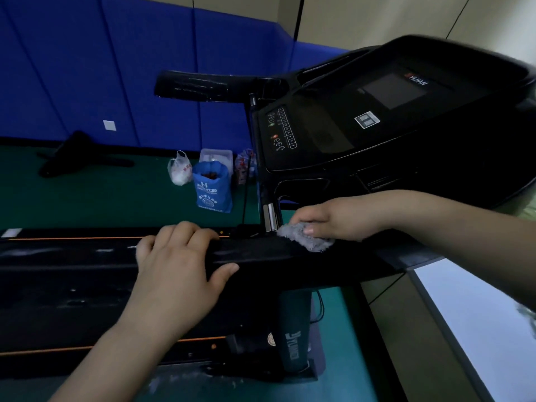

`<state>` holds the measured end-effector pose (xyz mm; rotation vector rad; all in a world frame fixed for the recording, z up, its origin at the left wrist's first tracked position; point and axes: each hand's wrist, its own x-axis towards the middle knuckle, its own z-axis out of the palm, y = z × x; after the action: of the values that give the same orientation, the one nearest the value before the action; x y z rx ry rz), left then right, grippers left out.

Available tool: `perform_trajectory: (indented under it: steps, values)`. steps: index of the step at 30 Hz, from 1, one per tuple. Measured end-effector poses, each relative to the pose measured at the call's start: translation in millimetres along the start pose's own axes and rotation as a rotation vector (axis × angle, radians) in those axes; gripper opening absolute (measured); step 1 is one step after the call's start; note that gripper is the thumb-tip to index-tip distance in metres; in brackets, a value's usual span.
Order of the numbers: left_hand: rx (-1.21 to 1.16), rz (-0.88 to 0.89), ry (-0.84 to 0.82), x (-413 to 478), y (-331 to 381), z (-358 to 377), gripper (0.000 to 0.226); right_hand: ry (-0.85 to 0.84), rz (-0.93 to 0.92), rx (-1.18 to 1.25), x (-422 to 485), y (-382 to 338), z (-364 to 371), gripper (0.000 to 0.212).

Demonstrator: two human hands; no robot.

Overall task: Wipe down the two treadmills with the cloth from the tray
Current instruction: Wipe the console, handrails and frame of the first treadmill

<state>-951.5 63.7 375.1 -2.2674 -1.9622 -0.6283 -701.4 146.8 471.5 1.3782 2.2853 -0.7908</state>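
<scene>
The grey, fluffy cloth point(301, 237) is clenched in the right grip point(327, 219) and pressed onto the handrail point(261, 253), which is clasped further along by the left grip point(179, 262). Wiping is judged early: pale smears are seen on the belt point(58, 294) below the handrail, and only one treadmill point(391, 140) is in view.

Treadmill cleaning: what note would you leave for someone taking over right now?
Left hand holds the black handrail.
Right hand presses the grey cloth on the same handrail, near the console.
Done: cloth is in hand and on this treadmill's rail.
Left: how much is wiped cannot be told; white marks show on the belt; a second treadmill is not in view.
</scene>
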Motion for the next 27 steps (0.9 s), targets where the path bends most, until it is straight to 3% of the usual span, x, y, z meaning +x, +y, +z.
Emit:
perform_trajectory:
  steps: [9,12,15,19,21,23,25,27]
  values:
    - [-0.032,0.006,0.036,-2,-1,3,0.059,0.026,-0.15,0.221,25,-11,5,0.033]
    - [-0.04,0.006,0.035,-2,-2,4,0.059,0.191,-0.163,0.216,36,-5,-15,0.028]
    - [-0.052,0.0,0.031,-2,-2,4,0.058,0.364,-0.364,-0.014,56,5,-28,0.031]
    - [-0.06,-0.011,0.007,-2,-1,1,0.057,0.032,-0.625,-0.441,91,31,0,0.038]
    - [-0.051,-0.01,-0.006,-3,-1,0,0.056,-0.002,-0.643,-0.482,105,40,-2,0.046]
    - [-0.055,-0.02,-0.006,-3,0,0,0.055,0.105,-0.625,-0.572,124,52,-22,0.052]
    - [-0.062,-0.029,0.0,-3,0,0,0.054,0.159,-0.499,-0.698,142,62,-43,0.047]
    - [-0.062,-0.036,0.0,-4,1,0,0.053,0.172,-0.484,-0.694,153,65,-46,0.046]
